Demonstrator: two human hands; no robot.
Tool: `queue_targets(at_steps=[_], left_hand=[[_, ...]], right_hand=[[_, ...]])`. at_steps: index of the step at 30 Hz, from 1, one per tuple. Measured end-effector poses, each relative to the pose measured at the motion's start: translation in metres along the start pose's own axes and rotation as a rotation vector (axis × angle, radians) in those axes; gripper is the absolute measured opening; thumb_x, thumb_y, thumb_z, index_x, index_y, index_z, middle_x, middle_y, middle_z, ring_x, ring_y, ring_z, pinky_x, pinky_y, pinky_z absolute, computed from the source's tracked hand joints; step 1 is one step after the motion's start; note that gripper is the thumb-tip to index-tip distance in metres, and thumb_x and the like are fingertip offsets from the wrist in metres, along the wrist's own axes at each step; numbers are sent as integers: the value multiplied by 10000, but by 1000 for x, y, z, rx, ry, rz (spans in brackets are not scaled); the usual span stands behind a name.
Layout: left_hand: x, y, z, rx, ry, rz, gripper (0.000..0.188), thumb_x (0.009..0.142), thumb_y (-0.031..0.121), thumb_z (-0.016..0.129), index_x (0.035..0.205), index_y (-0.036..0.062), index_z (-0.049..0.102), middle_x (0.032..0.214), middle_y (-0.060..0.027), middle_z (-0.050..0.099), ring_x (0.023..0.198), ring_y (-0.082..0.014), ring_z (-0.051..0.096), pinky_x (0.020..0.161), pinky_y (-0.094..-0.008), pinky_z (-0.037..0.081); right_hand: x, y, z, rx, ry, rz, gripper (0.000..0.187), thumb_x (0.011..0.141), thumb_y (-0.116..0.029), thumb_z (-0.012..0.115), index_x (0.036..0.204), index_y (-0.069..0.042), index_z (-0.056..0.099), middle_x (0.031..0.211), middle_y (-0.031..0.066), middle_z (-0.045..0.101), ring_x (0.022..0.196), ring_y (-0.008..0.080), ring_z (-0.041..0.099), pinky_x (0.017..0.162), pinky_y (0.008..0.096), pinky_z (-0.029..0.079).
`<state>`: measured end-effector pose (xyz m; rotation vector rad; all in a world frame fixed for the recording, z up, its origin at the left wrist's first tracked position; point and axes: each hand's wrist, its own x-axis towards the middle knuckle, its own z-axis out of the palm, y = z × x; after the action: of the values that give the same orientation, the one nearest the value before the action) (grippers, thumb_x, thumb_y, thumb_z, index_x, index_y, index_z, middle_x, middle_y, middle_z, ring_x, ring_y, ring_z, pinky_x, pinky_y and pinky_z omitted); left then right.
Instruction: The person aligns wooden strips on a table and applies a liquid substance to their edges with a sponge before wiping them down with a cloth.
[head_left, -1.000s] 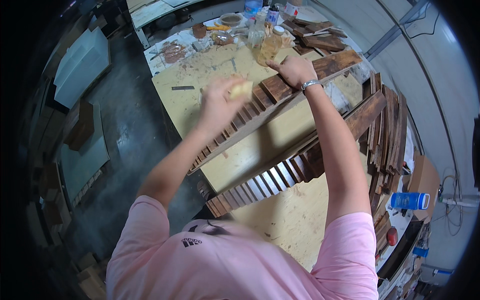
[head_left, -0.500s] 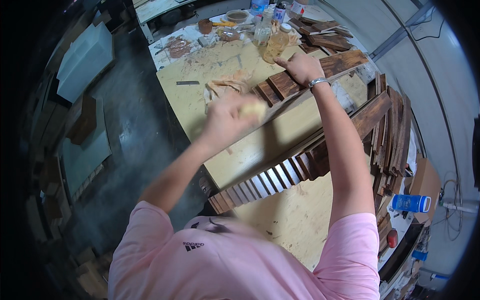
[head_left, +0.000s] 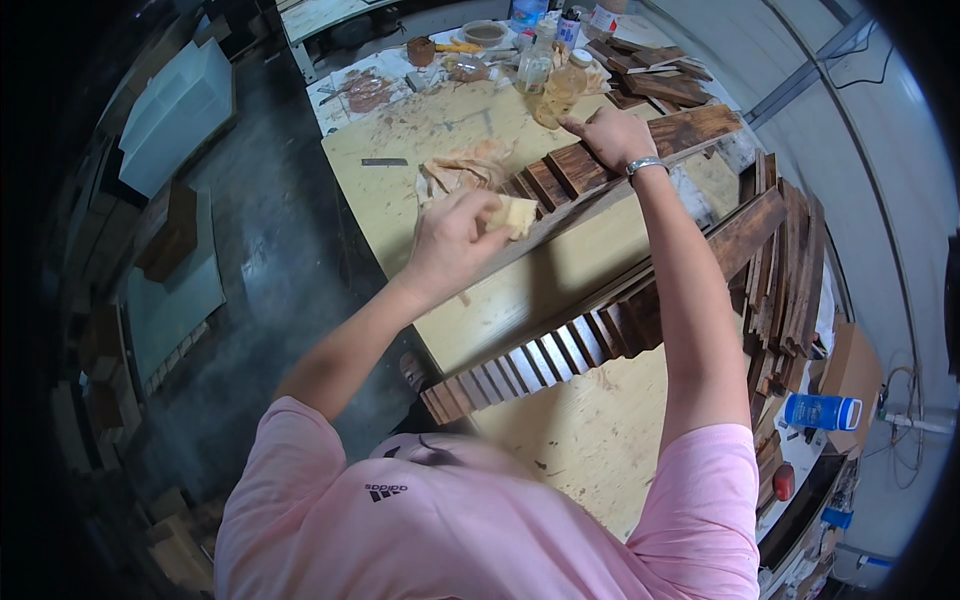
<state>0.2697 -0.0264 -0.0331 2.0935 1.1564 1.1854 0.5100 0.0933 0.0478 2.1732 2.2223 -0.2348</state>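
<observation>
My left hand pinches a pale yellow sponge beside the near left end of a stepped row of brown wooden strips. Some motion blur remains on the hand, and I cannot tell whether the sponge touches the wood. My right hand, a bracelet at its wrist, rests over these strips farther up and grips them, index finger stretched toward a jar of yellowish liquid. Its lower fingers are partly hidden. Nearer me lies a second stepped row of brown strips, partly covered by my right forearm.
A crumpled cloth and a flat metal strip lie on the yellowish board. Dark wood pieces are heaped at the back. Long strips are stacked at right, near a blue bottle.
My left hand and the sponge look less blurred and have shifted only slightly along the strips' near edge. My right hand keeps its place on the strips. The whole view has shifted a little.
</observation>
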Motion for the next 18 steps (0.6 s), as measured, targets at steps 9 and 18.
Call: queue_targets(at_steps=[9,18], left_hand=[[11,-6,-10,15,136,-38,413,757,12,716,1166,54,678,984,-120,623,914,-254,642,781,-343,532],[17,-30,-27,225,86,102,352,770,82,724,1121,60,718,948,-127,653,901,-254,656,807,-347,533]], right_hand=[[6,7,9,31,115,-51,802,864,-728,488,849,42,712,937,275,690,944,434,655,874,475,498],[2,-5,0,-3,19,-18,741,894,-690,457,1035,-17,736,1097,210,695,1057,370,646,1016,455,395]])
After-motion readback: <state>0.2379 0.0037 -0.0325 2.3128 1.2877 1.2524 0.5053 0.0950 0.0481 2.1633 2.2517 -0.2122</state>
